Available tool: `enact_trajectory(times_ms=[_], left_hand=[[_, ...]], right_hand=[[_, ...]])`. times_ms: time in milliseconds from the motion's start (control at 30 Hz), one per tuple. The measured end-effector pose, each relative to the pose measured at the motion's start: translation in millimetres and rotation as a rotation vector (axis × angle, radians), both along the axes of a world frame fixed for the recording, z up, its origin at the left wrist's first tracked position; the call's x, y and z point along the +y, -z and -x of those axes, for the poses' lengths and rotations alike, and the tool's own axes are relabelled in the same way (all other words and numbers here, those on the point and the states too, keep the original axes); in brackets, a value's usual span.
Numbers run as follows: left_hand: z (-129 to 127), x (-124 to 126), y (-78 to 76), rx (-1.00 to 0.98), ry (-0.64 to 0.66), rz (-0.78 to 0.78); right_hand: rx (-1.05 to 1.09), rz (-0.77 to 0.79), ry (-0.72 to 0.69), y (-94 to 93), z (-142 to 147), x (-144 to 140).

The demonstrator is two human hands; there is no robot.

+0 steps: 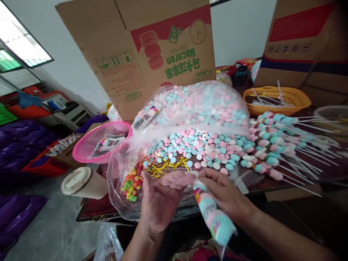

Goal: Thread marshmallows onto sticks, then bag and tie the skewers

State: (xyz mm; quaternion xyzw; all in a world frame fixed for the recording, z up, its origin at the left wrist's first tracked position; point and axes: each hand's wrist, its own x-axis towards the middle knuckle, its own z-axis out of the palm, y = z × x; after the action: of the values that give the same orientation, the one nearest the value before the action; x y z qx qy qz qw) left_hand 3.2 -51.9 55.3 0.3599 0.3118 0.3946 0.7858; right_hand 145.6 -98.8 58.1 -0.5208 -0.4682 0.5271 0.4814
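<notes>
bag [163, 145]: on tabletop [312, 174], before box [152, 50]
bowl [95, 143]: left of bag
skewers [277, 141]: right of bag
basket [276, 99]: behind skewers
cup [81, 182]: before bowl

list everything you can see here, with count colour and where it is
candy skewer in wrapper: one, pink and blue, held near bottom centre
loose candies: too many to count, pink, blue, white, in the open plastic bag at centre
ring candies: many, mixed colours, left end of the bag
twist ties: a bundle, gold, among the candies
finished skewers: a pile, pink and blue, right of the bag
basket: one, orange, back right, holding sticks
bowl: one, pink, left
lidded cup: one, beige, lying left
cardboard boxes: at least two, brown, behind
left hand: on the wrapper top
right hand: holding the skewer
</notes>
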Motion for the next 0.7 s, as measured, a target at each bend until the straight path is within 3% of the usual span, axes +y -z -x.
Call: enact_trajectory(times_ms=[67, 133, 233, 333, 433, 500, 533, 633, 700], left_hand=[[5.3, -0.7, 4.6, 0.209, -0.004, -0.003], [8.9, -4.6, 10.8, 0.372, 0.121, 0.069], [7.8, -12.0, 15.6, 0.346, 0.203, 0.206], [4.4, -11.7, 12.9, 0.311, 0.273, 0.217], [5.1, -3.5, 11.4, 0.470, 0.453, 0.126], [4.8, 0.7, 14.4, 0.651, 0.545, -0.041], [2.7, 1.0, 16.8, 0.757, 0.557, -0.191], [-15.4, -6.0, 23.6, 1.094, 0.486, -0.787], [-33.7, -13.2, 25.4, 1.214, 0.458, -1.092]], right_hand=[[-0.038, -0.072, 0.064, 1.1, 1.5, 0.9], [-0.244, -0.243, 0.097, 6.0, 4.1, -1.0], [-0.712, -0.392, 0.013, 15.3, 9.1, -5.4], [-1.072, -0.330, -0.169, 19.2, 6.2, -7.3], [-1.229, -0.288, -0.302, 16.2, -11.6, -7.4], [-1.356, -0.292, -0.245, 12.1, -28.7, -8.3], [-1.422, -0.305, -0.143, 10.0, -37.0, -9.3], [-1.504, -0.424, 0.170, 8.4, -55.2, -15.3], [-1.434, -0.511, 0.101, 14.4, -63.7, -23.3]])
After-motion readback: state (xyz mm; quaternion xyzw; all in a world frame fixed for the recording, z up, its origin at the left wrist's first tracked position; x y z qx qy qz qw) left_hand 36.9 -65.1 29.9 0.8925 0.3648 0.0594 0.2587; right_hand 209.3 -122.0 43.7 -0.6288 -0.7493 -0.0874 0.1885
